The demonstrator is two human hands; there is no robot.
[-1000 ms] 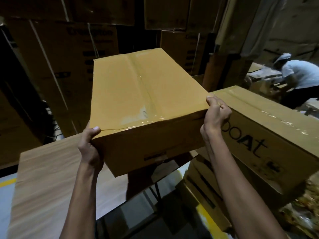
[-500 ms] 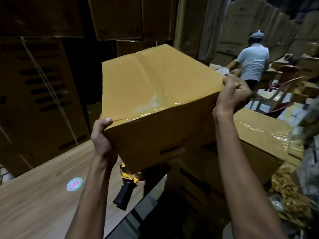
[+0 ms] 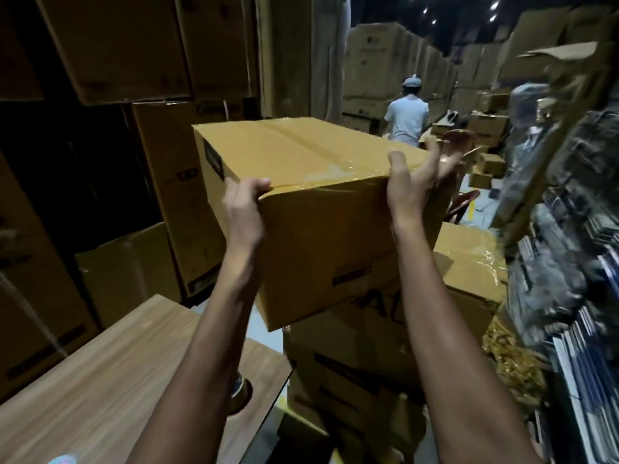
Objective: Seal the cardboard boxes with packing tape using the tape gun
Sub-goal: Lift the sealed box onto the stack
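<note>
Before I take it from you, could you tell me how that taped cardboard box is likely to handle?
The taped box looks stiff: its edges stay straight while the left hand and right hand hold it by its near corners. It is probably not very heavy, since the fingers alone carry it aloft. The glossy tape across the top may be slippery, so grip bare cardboard.

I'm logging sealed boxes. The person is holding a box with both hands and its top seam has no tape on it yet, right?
Not quite. The head view shows both the left hand and the right hand holding the box, but its top seam already has clear tape running along it and over the near edge.
</note>
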